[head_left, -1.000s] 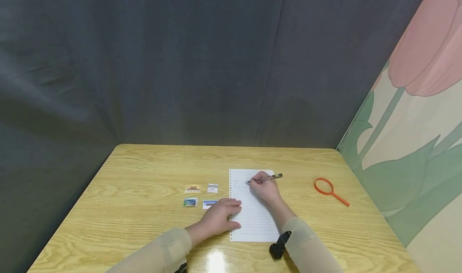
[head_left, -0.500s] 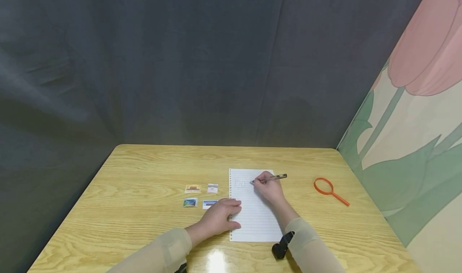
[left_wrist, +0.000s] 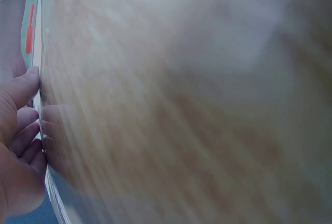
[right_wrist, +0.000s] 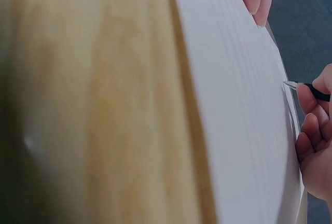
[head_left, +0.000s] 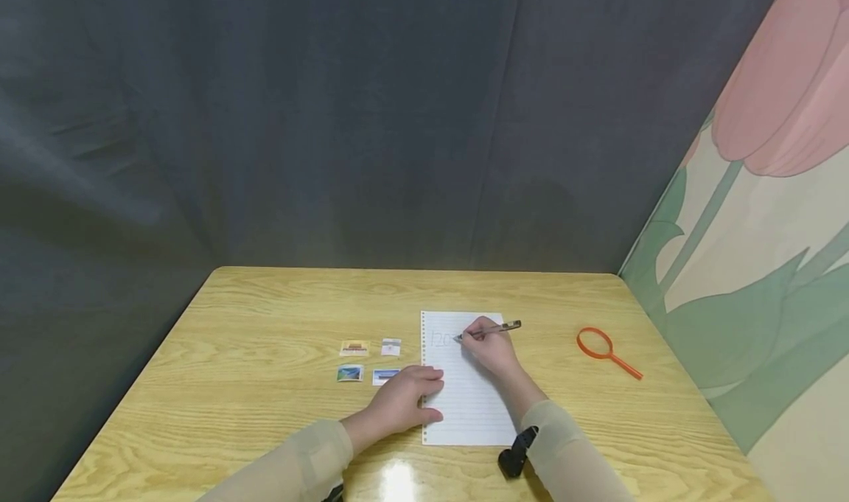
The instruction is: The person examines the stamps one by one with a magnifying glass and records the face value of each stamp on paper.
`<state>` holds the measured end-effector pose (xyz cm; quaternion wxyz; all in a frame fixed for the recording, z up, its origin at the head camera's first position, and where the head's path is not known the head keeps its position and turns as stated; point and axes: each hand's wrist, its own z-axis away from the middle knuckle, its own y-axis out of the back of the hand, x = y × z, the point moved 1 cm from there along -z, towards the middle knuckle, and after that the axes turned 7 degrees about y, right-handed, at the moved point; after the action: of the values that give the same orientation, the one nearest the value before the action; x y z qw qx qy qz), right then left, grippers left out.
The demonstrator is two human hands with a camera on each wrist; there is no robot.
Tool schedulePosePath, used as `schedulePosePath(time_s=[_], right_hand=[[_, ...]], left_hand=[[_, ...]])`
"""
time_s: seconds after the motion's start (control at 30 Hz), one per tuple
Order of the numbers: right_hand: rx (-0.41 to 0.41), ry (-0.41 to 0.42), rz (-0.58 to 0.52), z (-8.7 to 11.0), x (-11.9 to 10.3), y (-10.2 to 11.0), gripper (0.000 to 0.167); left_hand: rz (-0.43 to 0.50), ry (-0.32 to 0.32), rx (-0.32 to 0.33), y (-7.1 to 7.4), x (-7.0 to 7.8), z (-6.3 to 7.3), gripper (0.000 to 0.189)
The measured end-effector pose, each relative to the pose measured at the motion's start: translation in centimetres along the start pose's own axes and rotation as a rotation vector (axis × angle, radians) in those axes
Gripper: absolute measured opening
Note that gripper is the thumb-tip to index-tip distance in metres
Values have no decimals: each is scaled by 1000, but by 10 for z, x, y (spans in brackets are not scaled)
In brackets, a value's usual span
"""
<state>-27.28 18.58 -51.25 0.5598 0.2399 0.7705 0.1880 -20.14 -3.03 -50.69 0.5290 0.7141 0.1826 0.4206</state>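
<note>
A sheet of lined loose-leaf paper (head_left: 467, 410) lies on the table with "120" handwritten near its top left. My right hand (head_left: 491, 349) pinches a dark pen (head_left: 509, 326), its tip at the paper beside the last digit; the right wrist view also has the pen (right_wrist: 317, 93) between thumb and fingers. On the sheet's left edge rests my left hand (head_left: 404, 399), thumb and fingers spread apart. Just left of the sheet are several small stamp-like pictures, among them a yellow one (head_left: 354, 348) and a blue one (head_left: 385, 375) partly behind the left hand.
An orange magnifying glass (head_left: 626, 366) lies to the right on the wooden table (head_left: 265, 318). A dark curtain (head_left: 358, 155) hangs behind the table, and a wall with painted tulips (head_left: 776, 266) stands on the right.
The zero after "12" has been finished. My right hand with the pen shifted right, then slightly back left and down. My left hand has stayed put.
</note>
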Motion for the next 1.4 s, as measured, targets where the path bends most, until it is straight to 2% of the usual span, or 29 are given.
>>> schedulePosePath(time_s=[0.2,0.43,0.5,0.7,1.0,1.17,1.4], right_hand=[[-51,-1,-17,2,0,2,3],[39,21,-29,2,3,4,5],[42,26,-29,1,3,4,6],[16,25,-13,0,2,4,6],[-41,-25,12,3,0,6,4],[-58,6,3,7,0,8,3],[-59,-1,4,8,4,10,5]], left_hand=[[-8,2,4,-2,-1,-1,53],[1,3,7,-3,-1,0,53],[3,4,4,-2,-1,0,53],[-5,8,5,-1,1,0,54],[1,15,4,0,1,0,53],[-1,15,5,0,1,1,53],[4,11,8,-1,1,1,53]])
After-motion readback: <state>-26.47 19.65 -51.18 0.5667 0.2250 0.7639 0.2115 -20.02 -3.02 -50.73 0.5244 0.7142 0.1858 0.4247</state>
